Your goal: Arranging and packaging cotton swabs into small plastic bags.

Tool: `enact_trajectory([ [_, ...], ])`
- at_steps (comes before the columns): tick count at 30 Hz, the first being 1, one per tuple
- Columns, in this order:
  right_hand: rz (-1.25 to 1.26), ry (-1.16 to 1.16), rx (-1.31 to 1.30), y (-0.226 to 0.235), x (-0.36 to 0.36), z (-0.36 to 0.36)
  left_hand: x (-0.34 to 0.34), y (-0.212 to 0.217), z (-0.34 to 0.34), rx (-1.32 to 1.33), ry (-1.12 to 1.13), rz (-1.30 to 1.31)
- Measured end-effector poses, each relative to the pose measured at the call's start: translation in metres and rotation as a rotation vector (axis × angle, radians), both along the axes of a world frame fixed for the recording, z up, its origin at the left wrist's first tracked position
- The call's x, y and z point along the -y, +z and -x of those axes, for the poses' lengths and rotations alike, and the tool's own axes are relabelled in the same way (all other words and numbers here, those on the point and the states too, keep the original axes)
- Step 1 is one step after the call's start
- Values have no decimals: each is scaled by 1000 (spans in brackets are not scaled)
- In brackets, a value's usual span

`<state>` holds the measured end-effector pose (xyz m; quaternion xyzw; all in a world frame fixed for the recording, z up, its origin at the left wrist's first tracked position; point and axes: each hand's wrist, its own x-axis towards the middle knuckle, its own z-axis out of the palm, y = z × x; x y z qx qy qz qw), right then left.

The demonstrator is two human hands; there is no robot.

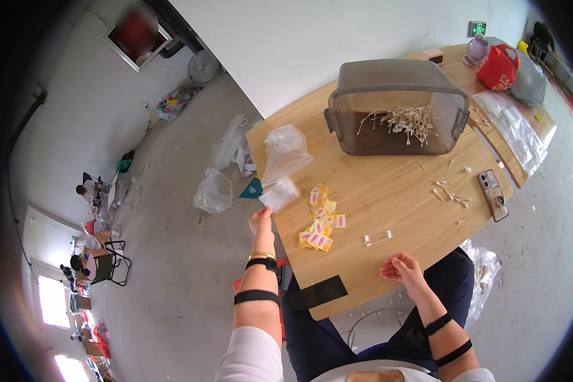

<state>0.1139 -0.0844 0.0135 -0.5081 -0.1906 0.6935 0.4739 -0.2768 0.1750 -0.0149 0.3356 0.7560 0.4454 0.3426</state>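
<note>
My left hand (260,220) is at the table's left edge, fingers closed on the near corner of a small clear plastic bag (280,193). Over the front edge of the table, my right hand (402,268) has its fingers loosely apart, with nothing visible in them. A short row of cotton swabs (378,238) lies just beyond it. Between the hands is a loose pile of yellow-and-white printed slips (321,219). Behind them a grey translucent bin (398,76) rests on its side, with many cotton swabs (409,121) heaped inside.
Larger clear bags (285,149) lie at the left, beside a teal piece (252,188). Loose swabs (449,194) and a phone (493,195) are on the right. A black patch (321,291) marks the near corner. Farther right are a red bag (498,68) and plastic sheets (512,130).
</note>
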Motion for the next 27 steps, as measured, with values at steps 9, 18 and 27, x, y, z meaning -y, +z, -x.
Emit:
enact_trajectory([
  [9,-229,99,97,-1,8,15,188,96,-74,1025,-430,-213],
  [18,-286,406,-168,69,31,63,297,128,-90,1220,-539,-153],
  [27,-518,325,369,94,56,63,336,178,-104,-144,-702,-356],
])
